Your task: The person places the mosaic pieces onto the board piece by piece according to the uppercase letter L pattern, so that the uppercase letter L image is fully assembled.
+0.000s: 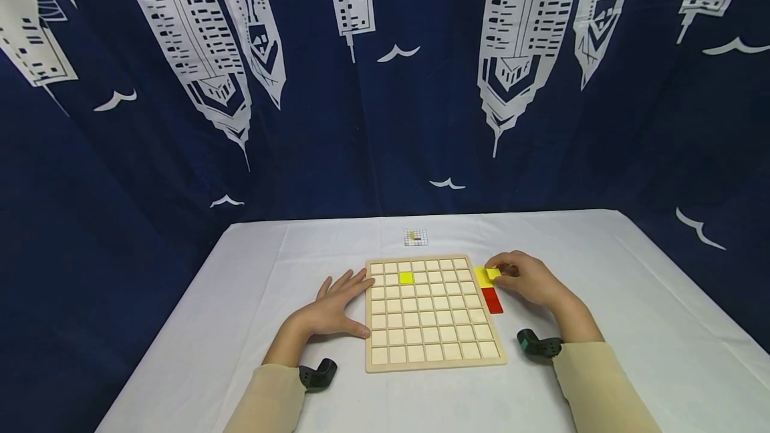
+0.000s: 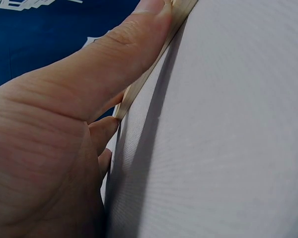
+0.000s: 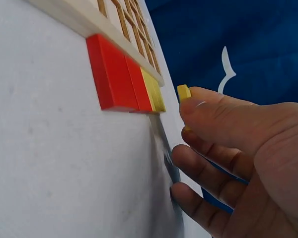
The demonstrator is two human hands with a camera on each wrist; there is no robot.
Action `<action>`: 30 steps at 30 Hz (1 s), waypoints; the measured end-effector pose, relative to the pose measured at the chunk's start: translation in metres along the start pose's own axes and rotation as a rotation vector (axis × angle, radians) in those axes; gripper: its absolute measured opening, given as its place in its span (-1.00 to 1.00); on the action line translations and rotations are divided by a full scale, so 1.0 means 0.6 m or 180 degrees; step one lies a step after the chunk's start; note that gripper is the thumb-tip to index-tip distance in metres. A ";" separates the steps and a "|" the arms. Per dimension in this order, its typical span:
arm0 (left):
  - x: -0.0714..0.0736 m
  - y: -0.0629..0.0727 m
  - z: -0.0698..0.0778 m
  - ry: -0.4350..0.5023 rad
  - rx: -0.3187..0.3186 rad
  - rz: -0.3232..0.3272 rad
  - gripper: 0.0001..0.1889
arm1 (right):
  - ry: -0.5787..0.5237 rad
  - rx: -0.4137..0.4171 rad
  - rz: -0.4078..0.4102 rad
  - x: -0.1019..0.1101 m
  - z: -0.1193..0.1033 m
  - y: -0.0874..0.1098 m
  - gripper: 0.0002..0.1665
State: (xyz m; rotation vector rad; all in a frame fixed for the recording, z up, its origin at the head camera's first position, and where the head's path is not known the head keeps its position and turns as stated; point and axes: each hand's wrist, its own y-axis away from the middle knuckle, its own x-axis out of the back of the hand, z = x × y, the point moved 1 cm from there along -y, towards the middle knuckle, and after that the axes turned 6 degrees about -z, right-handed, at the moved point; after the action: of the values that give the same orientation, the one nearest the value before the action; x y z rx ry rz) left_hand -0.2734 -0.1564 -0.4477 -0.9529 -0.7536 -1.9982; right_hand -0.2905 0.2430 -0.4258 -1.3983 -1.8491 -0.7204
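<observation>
A big desk with a white cloth (image 1: 198,359) holds everything. On it lies a flat, pale wooden board with rows of square holes (image 1: 436,365). It looks stiff and not too heavy, so its edge is a good place to hold it. The hands are well apart. The left hand (image 1: 331,313), fingers spread, touches the board's left edge. The right hand (image 1: 532,279) is pinching one small thing. Just beside the board's right edge sit thick red square tiles (image 3: 116,74), then yellow square tiles (image 3: 151,91). One bright yellow square (image 1: 406,278) sits in a hole near the board's far edge. The right hand's thing is a small yellow square tile (image 3: 184,92), up off the desk. It looks hard, light and smooth, maybe slippery, so its thin sides are best to pinch.
</observation>
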 end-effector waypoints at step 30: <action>0.000 0.002 0.000 -0.0020 -0.0010 -0.0046 0.14 | -0.0068 0.0587 0.0368 -0.045 -0.109 -0.013 -0.71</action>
State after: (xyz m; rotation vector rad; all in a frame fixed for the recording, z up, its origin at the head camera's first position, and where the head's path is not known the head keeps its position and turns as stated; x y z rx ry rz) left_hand -0.2724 -0.1572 -0.4474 -0.9586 -0.7630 -2.0103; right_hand -0.2807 0.1748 -0.4079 -1.3840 -1.7856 -0.4663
